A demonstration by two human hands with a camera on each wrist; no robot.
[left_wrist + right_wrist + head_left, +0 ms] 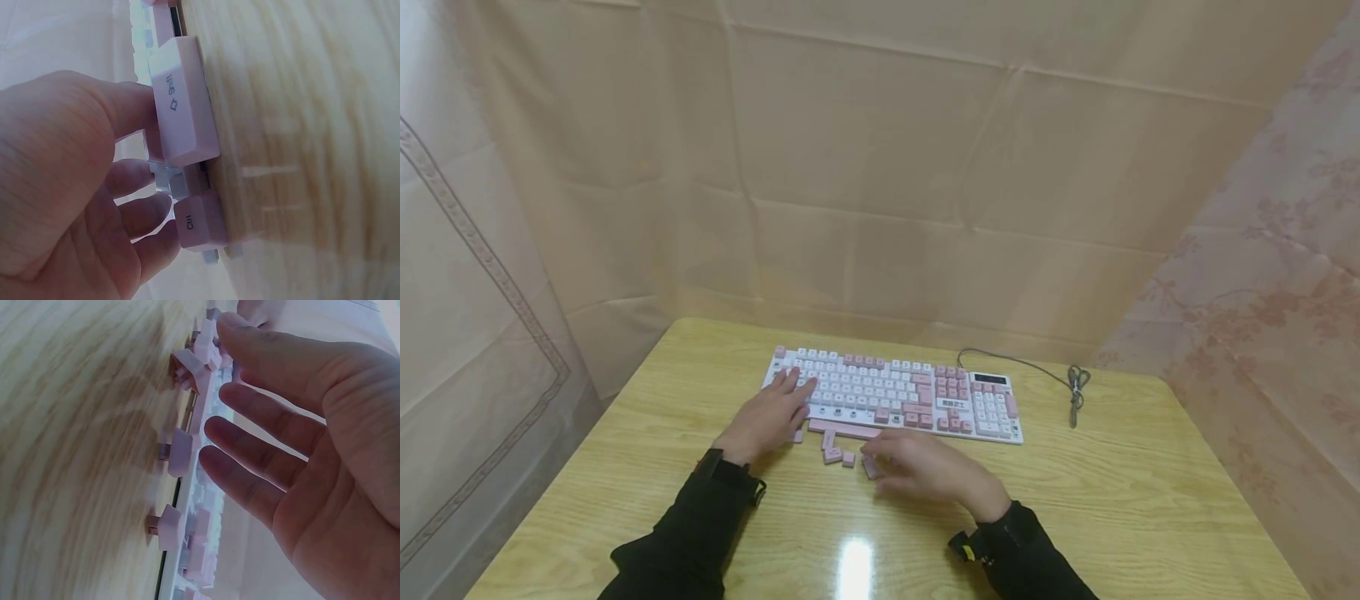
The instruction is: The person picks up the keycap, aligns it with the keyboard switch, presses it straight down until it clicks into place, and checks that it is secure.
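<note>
A white-and-pink keyboard (865, 389) lies toward the back of the table, bare switch spots showing along its bottom row. My left hand (772, 417) rests on its left end with fingers stretched out. In the left wrist view the thumb is close beside a pink Shift keycap (177, 103), and a Ctrl keycap (199, 222) is near the other fingertips; contact cannot be told. A long pink space bar (844, 428) lies along the front edge. My right hand (925, 462) hovers over loose pink keycaps (832, 455), fingers loosely extended, holding nothing visible.
A grey cable (1022, 361) runs from behind the keyboard to a tied bundle (1077, 383) on the right. The wooden table (1150, 500) has cloth curtains (880, 167) behind and at both sides.
</note>
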